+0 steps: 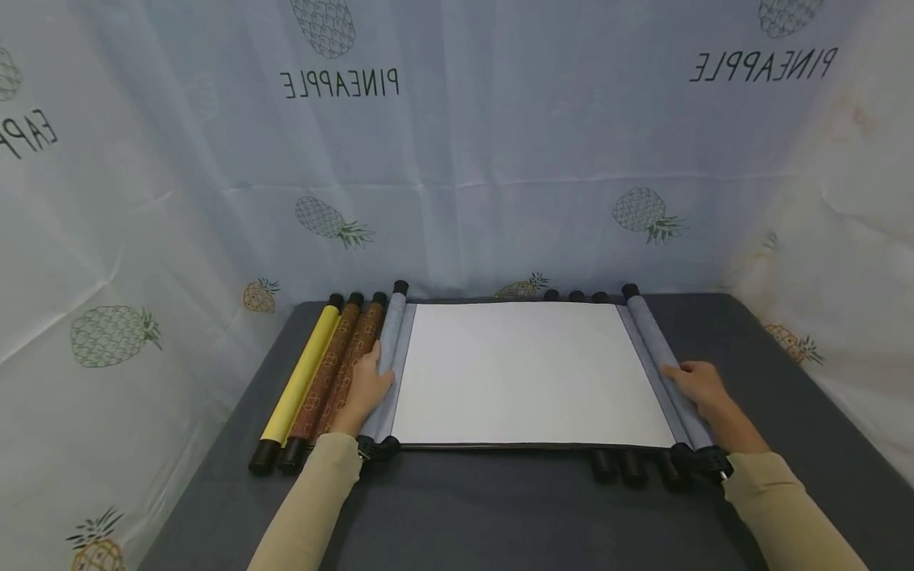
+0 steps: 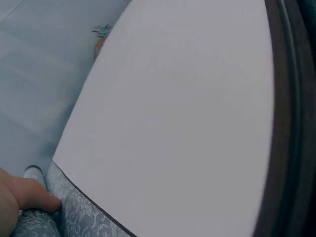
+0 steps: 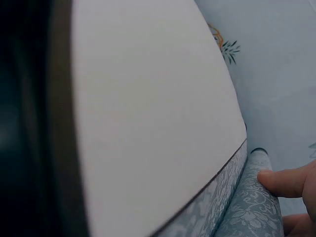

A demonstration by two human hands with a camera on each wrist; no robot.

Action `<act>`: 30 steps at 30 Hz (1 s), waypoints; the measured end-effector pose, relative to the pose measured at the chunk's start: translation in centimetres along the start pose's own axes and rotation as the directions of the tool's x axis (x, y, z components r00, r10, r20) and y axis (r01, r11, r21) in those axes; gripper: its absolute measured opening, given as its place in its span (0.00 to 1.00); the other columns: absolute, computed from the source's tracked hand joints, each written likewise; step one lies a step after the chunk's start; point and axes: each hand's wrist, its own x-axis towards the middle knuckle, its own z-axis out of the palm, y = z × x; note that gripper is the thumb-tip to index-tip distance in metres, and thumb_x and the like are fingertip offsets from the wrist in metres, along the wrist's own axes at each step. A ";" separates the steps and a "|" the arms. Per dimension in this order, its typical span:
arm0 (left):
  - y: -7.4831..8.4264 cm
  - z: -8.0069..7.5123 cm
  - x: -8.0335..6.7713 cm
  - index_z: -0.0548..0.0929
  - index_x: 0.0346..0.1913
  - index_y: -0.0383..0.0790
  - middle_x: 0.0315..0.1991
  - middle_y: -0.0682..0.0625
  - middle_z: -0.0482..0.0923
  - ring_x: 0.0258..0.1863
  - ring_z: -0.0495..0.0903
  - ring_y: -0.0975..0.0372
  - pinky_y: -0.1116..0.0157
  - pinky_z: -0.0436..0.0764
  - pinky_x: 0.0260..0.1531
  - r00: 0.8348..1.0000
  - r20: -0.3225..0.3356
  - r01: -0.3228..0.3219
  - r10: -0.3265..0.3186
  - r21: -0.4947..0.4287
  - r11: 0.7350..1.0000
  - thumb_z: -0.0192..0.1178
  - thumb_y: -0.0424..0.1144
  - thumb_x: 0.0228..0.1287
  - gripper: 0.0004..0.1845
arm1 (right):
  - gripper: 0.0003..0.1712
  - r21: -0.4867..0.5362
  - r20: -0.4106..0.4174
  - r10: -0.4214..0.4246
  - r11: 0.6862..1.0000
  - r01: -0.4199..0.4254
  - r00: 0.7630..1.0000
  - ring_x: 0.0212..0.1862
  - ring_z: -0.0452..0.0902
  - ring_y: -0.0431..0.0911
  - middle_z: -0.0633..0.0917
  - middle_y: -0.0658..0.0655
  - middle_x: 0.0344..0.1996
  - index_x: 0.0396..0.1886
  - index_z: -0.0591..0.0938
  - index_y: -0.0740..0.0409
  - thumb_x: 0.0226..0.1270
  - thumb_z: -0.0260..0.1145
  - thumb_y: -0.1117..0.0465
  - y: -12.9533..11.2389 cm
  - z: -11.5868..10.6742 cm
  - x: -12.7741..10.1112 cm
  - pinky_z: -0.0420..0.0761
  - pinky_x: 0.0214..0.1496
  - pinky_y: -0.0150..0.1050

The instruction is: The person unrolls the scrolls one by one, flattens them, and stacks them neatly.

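Note:
An unrolled scroll with a blank white sheet (image 1: pixel 528 373) lies flat on the dark grey table (image 1: pixel 500 507). Each end is a grey-blue patterned roll with black knobs. My left hand (image 1: pixel 367 386) grips the left roll (image 1: pixel 394 329) near its front end, fingers curled over it. In the left wrist view, the left hand (image 2: pixel 19 200) presses on that roll (image 2: pixel 37 224) beside the sheet (image 2: pixel 173 113). My right hand (image 1: pixel 696 383) grips the right roll (image 1: pixel 646 325). In the right wrist view, its fingers (image 3: pixel 289 181) lie on the brocade roll (image 3: pixel 252 207).
Left of the open scroll lie a yellow rolled scroll (image 1: pixel 303 377) and two brown patterned ones (image 1: pixel 344 361). Black ends of several more scrolls (image 1: pixel 617 464) stick out from under its right side. A pineapple-print cloth (image 1: pixel 500 159) closes in the back and sides.

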 end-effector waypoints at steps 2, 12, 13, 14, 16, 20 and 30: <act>-0.1 0.1 -0.1 0.56 0.69 0.18 0.66 0.22 0.62 0.67 0.65 0.35 0.43 0.67 0.64 1.000 0.018 0.002 -0.003 0.001 1.000 0.55 0.26 0.59 0.35 | 0.44 -0.010 0.011 0.003 1.000 -0.003 1.000 0.69 0.51 0.75 0.53 0.84 0.68 0.69 0.48 0.85 0.75 0.46 0.49 0.1 0.0 0.0 0.60 0.70 0.64; -0.3 0.1 0.0 0.55 0.68 0.16 0.67 0.22 0.59 0.69 0.61 0.34 0.42 0.64 0.67 0.998 0.066 -0.002 0.002 0.000 1.000 0.54 0.26 0.61 0.34 | 0.42 -0.055 0.000 0.006 0.998 -0.006 1.000 0.67 0.56 0.74 0.57 0.83 0.66 0.68 0.55 0.83 0.73 0.49 0.49 0.0 -0.1 0.0 0.66 0.66 0.63; -0.3 0.1 0.1 0.56 0.68 0.16 0.67 0.22 0.60 0.68 0.61 0.34 0.42 0.64 0.67 0.998 0.066 -0.003 0.003 0.008 1.000 0.54 0.26 0.61 0.34 | 0.41 -0.064 -0.012 0.006 0.998 -0.007 1.000 0.66 0.57 0.74 0.58 0.83 0.65 0.67 0.57 0.82 0.73 0.50 0.49 0.0 -0.1 -0.1 0.67 0.64 0.63; -0.3 0.1 0.1 0.56 0.68 0.15 0.67 0.21 0.60 0.68 0.61 0.34 0.42 0.64 0.67 0.997 0.074 -0.003 0.002 0.020 1.000 0.54 0.26 0.61 0.34 | 0.40 -0.079 -0.024 0.005 0.997 -0.007 1.000 0.65 0.59 0.74 0.60 0.83 0.65 0.66 0.60 0.82 0.72 0.52 0.50 -0.1 -0.1 -0.2 0.69 0.63 0.62; -0.3 0.2 0.1 0.55 0.68 0.15 0.67 0.21 0.60 0.68 0.62 0.34 0.42 0.64 0.66 0.996 0.092 -0.008 0.004 0.043 0.999 0.54 0.27 0.61 0.34 | 0.37 -0.118 -0.050 -0.002 0.993 -0.004 0.999 0.62 0.63 0.74 0.64 0.83 0.62 0.63 0.64 0.82 0.70 0.55 0.51 -0.1 -0.1 -0.4 0.72 0.58 0.61; -0.2 0.1 -0.1 0.54 0.68 0.14 0.67 0.20 0.59 0.68 0.61 0.33 0.42 0.64 0.66 0.990 0.138 -0.018 0.008 0.073 0.997 0.54 0.28 0.61 0.36 | 0.34 -0.204 -0.077 -0.036 0.979 0.019 0.996 0.57 0.68 0.73 0.70 0.82 0.57 0.58 0.70 0.82 0.67 0.59 0.54 0.0 0.0 -0.9 0.77 0.50 0.58; 1.0 -0.8 -0.3 0.50 0.70 0.16 0.68 0.21 0.56 0.69 0.60 0.34 0.42 0.63 0.67 0.968 0.239 0.026 -0.070 0.183 0.983 0.51 0.26 0.59 0.37 | 0.32 -0.343 -0.007 -0.128 0.932 0.117 0.992 0.47 0.75 0.70 0.75 0.82 0.50 0.54 0.70 0.85 0.67 0.58 0.56 -1.2 -0.9 -1.8 0.80 0.41 0.54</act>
